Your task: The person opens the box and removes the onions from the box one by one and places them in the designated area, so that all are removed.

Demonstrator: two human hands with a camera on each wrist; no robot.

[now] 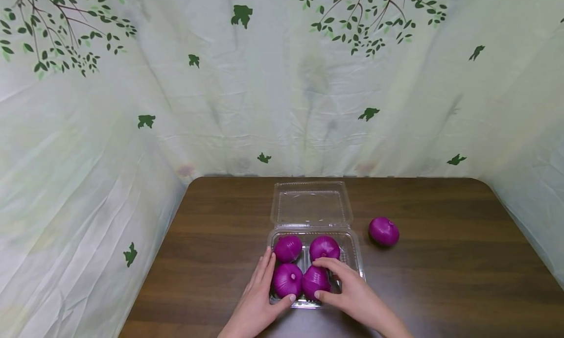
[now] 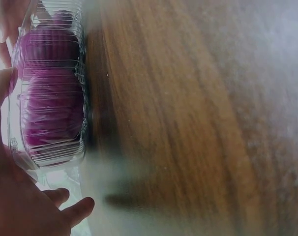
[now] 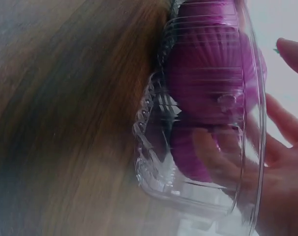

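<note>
A clear plastic clamshell container (image 1: pixel 357 252) stands on the table with its lid (image 1: pixel 312 205) laid back, away from me. Inside it are several red onions, among them a back-left one (image 1: pixel 288 249), a back-right one (image 1: pixel 324 246) and a front-left one (image 1: pixel 288 278). My right hand (image 1: pixel 352 294) holds the front-right red onion (image 1: pixel 315 281) between thumb and curled fingers. Through the clear wall, its fingertips show inside the container in the right wrist view. My left hand (image 1: pixel 257 296) lies along the container's left side, fingers straight, thumb at the front rim beside the front-left onion.
Another red onion (image 1: pixel 384 231) lies on the brown wooden table (image 1: pixel 440 259), right of the container. A pale cloth curtain (image 1: pixel 282 98) printed with leaves hangs behind the table's far edge and along both sides.
</note>
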